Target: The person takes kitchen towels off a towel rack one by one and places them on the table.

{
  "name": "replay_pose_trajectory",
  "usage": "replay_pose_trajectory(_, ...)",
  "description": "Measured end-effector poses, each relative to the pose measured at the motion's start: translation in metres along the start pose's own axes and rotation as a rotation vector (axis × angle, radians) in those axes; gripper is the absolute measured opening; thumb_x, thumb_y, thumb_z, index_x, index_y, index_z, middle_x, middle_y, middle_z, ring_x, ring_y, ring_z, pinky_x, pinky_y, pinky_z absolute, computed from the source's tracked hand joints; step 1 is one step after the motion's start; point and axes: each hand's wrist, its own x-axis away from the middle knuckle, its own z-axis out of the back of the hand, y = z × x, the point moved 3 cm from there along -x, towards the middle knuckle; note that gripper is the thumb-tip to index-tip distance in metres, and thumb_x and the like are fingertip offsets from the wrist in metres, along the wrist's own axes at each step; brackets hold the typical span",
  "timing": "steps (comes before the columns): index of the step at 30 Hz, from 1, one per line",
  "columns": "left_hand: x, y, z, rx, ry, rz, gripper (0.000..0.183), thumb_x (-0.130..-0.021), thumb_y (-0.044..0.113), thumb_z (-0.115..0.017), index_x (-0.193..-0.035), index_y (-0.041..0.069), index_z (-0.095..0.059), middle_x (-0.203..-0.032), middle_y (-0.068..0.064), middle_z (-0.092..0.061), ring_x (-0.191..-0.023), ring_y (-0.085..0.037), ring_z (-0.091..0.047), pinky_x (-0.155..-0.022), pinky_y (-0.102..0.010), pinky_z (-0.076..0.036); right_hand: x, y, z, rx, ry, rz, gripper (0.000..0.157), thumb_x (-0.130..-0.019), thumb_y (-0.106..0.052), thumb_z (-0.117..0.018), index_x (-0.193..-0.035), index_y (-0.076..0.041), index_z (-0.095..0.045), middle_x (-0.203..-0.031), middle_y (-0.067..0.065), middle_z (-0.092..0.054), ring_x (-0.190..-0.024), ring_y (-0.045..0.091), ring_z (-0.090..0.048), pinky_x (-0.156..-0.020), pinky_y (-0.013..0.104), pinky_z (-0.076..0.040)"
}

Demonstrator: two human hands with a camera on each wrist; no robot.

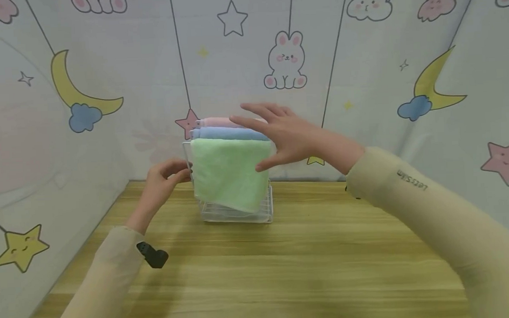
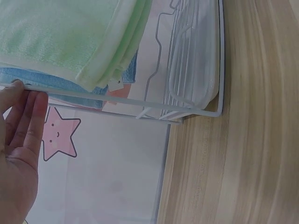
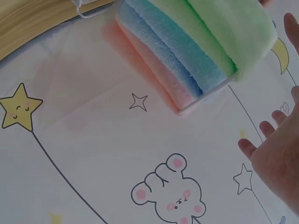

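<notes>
A white wire towel rack (image 1: 238, 220) stands on the table with a green towel (image 1: 229, 172), a blue towel (image 1: 232, 133) and a pink towel (image 1: 219, 123) draped over its bars, one behind the other. My left hand (image 1: 163, 182) pinches the rack's side wire between thumb and fingers; in the left wrist view, the hand (image 2: 23, 140) grips that wire beside the towels. My right hand (image 1: 288, 134) has its fingers spread at the right edge of the towels. From the right wrist view, the right hand (image 3: 278, 154) holds nothing, and the towels' folded side edges show.
In the rack's base lies a pale tray (image 2: 205, 56). The wood-grain table (image 1: 310, 265) reaches back to a cartoon-printed cloth (image 1: 233, 70), which hangs close behind the rack and along both sides. A small black device (image 1: 153, 256) sits on the left wrist.
</notes>
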Motion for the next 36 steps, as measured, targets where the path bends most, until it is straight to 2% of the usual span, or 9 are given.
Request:
replay_pose_trajectory(4,0.001,0.001,-0.001,-0.039,0.022,0.021,0.025,-0.097,0.015,-0.063,-0.114,-0.003,-0.064,-0.096,0.016,-0.066,-0.084,0.003,-0.067,-0.08,-0.013,-0.06,-0.014,-0.001,-0.003,-0.085,-0.032,0.027,0.1,-0.082,-0.056,-0.074,-0.158,-0.034,-0.015,-0.165,0.002,-0.017,-0.151,0.027,-0.02,-0.123,0.053,-0.031)
replay_pose_trajectory(7,0.001,0.003,-0.001,-0.08,0.041,0.039,0.024,-0.097,0.016,-0.063,-0.113,-0.001,-0.064,-0.097,0.014,-0.066,-0.083,0.004,-0.066,-0.08,-0.009,-0.058,-0.023,-0.001,-0.003,-0.154,-0.048,0.041,0.093,-0.083,-0.044,-0.077,-0.157,-0.032,-0.022,-0.161,0.001,-0.027,-0.149,0.024,-0.025,-0.12,0.048,-0.036)
replay_pose_trajectory(11,0.002,0.004,-0.001,-0.103,0.052,0.046,0.022,-0.098,0.017,-0.063,-0.113,0.0,-0.064,-0.098,0.011,-0.066,-0.082,0.004,-0.065,-0.08,-0.009,-0.058,-0.031,-0.003,-0.004,-0.216,-0.079,0.041,0.085,-0.085,-0.034,-0.078,-0.155,-0.032,-0.03,-0.156,0.0,-0.036,-0.145,0.021,-0.032,-0.118,0.045,-0.039)
replay_pose_trajectory(15,0.004,0.003,-0.001,-0.097,0.053,0.037,0.022,-0.098,0.016,-0.063,-0.112,-0.001,-0.064,-0.095,0.014,-0.064,-0.082,0.004,-0.065,-0.079,-0.009,-0.058,-0.034,-0.001,-0.009,-0.246,-0.117,0.023,0.083,-0.086,-0.031,-0.077,-0.154,-0.033,-0.03,-0.154,0.0,-0.038,-0.142,0.02,-0.035,-0.117,0.043,-0.041)
replay_pose_trajectory(18,0.005,0.002,-0.001,-0.086,0.057,0.031,0.021,-0.097,0.015,-0.063,-0.11,-0.002,-0.064,-0.094,0.015,-0.064,-0.083,0.005,-0.065,-0.08,-0.01,-0.059,-0.037,0.0,-0.012,-0.271,-0.113,0.03,0.08,-0.086,-0.028,-0.078,-0.153,-0.029,-0.034,-0.15,0.002,-0.042,-0.138,0.02,-0.039,-0.115,0.041,-0.043)
replay_pose_trajectory(23,0.006,0.004,-0.001,-0.078,0.069,0.026,0.021,-0.097,0.015,-0.064,-0.109,-0.002,-0.064,-0.093,0.015,-0.064,-0.084,0.005,-0.064,-0.08,-0.01,-0.059,-0.042,-0.001,-0.012,-0.289,-0.102,0.042,0.074,-0.086,-0.024,-0.079,-0.149,-0.023,-0.041,-0.136,0.004,-0.051,-0.121,0.021,-0.05,-0.103,0.037,-0.049)
replay_pose_trajectory(26,0.007,0.004,-0.001,-0.069,0.069,0.018,0.022,-0.097,0.015,-0.064,-0.11,-0.003,-0.064,-0.092,0.016,-0.064,-0.085,0.005,-0.064,-0.08,-0.011,-0.059,-0.046,-0.004,-0.014,-0.276,-0.117,0.044,0.074,-0.087,-0.023,-0.077,-0.15,-0.026,-0.04,-0.127,0.004,-0.055,-0.109,0.02,-0.053,-0.095,0.034,-0.052)
replay_pose_trajectory(32,0.008,0.002,-0.001,-0.07,0.075,0.034,0.024,-0.096,0.018,-0.065,-0.112,-0.001,-0.065,-0.094,0.016,-0.066,-0.088,0.006,-0.064,-0.08,-0.01,-0.058,-0.053,-0.004,-0.018,-0.282,-0.146,0.053,0.073,-0.091,-0.017,-0.072,-0.153,-0.03,-0.035,-0.12,0.003,-0.057,-0.107,0.018,-0.052,-0.088,0.032,-0.051)
replay_pose_trajectory(36,0.007,0.001,-0.005,-0.102,0.069,0.058,0.027,-0.095,0.023,-0.067,-0.114,0.004,-0.066,-0.097,0.017,-0.066,-0.092,0.007,-0.062,-0.081,-0.007,-0.056,-0.053,0.0,-0.021,-0.277,-0.163,0.022,0.065,-0.093,-0.015,-0.069,-0.15,-0.027,-0.041,-0.121,0.005,-0.058,-0.107,0.019,-0.052,-0.092,0.034,-0.051)
